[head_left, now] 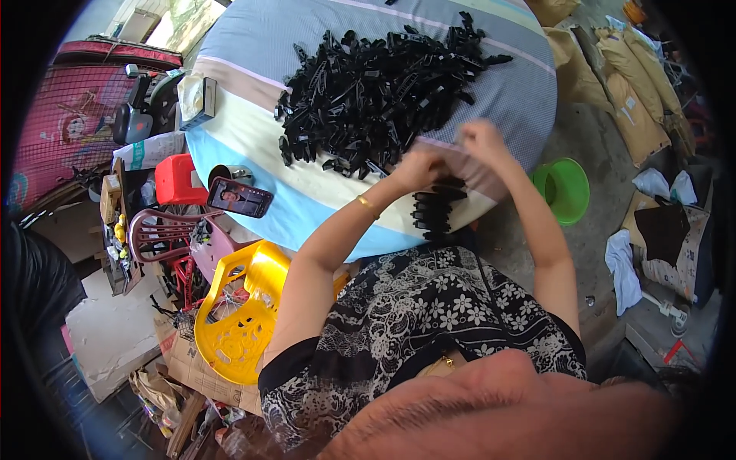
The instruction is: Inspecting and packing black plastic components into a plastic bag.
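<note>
A large heap of small black plastic pieces [376,92] covers the middle of the cloth-covered round table [307,207]. My left hand [422,169] is at the heap's near right side, its fingers curled in. Whatever lies between them is hidden. Just below it, close to the table's near edge, several black pieces are lined up in a neat stack [435,211]. My right hand [483,142] is raised a little to the right of the left one, fingers bent together and slightly blurred. What it holds, if anything, does not show.
On the table's left side are a phone [240,197], a metal cup [230,173] and a tissue box [198,103]. A yellow plastic chair [244,314] stands to my left, a green bucket [562,190] on the floor at right. Brown sacks [625,107] lie beyond it.
</note>
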Demonstrator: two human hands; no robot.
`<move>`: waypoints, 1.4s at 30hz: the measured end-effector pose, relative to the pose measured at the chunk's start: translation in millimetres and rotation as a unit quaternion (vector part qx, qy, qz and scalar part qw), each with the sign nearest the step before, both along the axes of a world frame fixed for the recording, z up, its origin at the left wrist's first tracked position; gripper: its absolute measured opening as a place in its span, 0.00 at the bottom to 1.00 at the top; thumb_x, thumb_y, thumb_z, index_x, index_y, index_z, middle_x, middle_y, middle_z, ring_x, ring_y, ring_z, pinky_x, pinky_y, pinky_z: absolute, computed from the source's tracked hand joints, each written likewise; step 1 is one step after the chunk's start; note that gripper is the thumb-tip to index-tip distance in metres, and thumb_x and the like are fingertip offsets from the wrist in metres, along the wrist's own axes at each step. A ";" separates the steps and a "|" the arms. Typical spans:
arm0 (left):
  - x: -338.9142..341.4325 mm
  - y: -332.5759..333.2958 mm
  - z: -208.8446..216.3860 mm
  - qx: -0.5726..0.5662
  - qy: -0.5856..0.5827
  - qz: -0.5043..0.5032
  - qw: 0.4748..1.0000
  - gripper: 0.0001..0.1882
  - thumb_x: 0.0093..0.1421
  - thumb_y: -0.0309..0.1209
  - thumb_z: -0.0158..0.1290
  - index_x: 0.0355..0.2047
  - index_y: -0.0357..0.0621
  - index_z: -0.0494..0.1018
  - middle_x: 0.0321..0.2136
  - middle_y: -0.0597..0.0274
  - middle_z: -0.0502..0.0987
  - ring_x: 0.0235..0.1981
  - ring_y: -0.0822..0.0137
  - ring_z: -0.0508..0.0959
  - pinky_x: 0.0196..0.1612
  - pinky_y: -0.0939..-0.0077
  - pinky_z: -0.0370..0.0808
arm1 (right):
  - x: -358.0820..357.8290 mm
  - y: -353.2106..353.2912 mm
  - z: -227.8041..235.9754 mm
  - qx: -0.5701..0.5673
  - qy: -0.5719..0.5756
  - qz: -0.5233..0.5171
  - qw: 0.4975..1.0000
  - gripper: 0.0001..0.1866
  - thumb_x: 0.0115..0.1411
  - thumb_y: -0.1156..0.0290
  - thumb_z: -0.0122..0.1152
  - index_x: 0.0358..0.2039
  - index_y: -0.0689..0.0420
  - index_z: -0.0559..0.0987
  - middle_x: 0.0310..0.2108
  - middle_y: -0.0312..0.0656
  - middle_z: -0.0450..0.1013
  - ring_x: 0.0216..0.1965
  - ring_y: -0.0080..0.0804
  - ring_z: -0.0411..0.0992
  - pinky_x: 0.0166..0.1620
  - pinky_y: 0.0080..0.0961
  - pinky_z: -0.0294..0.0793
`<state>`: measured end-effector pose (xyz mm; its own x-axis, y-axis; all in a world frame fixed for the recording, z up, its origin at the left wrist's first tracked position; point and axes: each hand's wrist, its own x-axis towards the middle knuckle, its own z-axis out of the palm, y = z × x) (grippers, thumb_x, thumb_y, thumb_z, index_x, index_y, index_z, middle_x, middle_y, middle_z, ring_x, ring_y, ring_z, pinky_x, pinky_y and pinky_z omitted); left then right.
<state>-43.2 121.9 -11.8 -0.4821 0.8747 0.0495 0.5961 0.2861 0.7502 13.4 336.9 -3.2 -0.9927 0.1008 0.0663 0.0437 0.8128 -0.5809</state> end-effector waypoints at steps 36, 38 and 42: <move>-31.6 10.4 29.8 -0.108 0.301 -0.165 0.933 0.13 0.48 0.28 0.51 0.35 0.56 0.77 0.52 0.62 0.66 0.47 0.61 0.68 0.44 0.70 0.68 | 79.9 -34.8 -2.7 -0.024 0.032 -0.044 0.998 0.14 0.44 0.78 0.54 0.35 0.59 0.76 0.32 0.46 0.70 0.38 0.46 0.69 0.41 0.37 0.70; -38.2 10.8 25.2 -0.060 0.322 -0.140 0.934 0.10 0.48 0.27 0.50 0.31 0.52 0.77 0.46 0.62 0.69 0.44 0.62 0.68 0.43 0.70 0.69 | 85.0 -45.3 6.6 -0.040 0.049 -0.004 0.998 0.14 0.44 0.79 0.53 0.35 0.59 0.76 0.32 0.46 0.70 0.37 0.47 0.70 0.40 0.37 0.70; -25.1 15.0 12.6 -0.125 0.273 -0.085 0.950 0.09 0.46 0.27 0.51 0.29 0.47 0.76 0.34 0.62 0.70 0.40 0.60 0.69 0.42 0.69 0.70 | 88.8 -44.2 2.3 -0.056 -0.004 -0.002 0.998 0.14 0.44 0.80 0.53 0.34 0.60 0.77 0.32 0.46 0.70 0.36 0.46 0.70 0.39 0.36 0.70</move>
<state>-68.4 136.9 0.8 -0.2940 0.9553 0.0323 0.9305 0.2784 0.2380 102.2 292.7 -0.9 -0.9927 0.1108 0.0471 0.0513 0.7430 -0.6673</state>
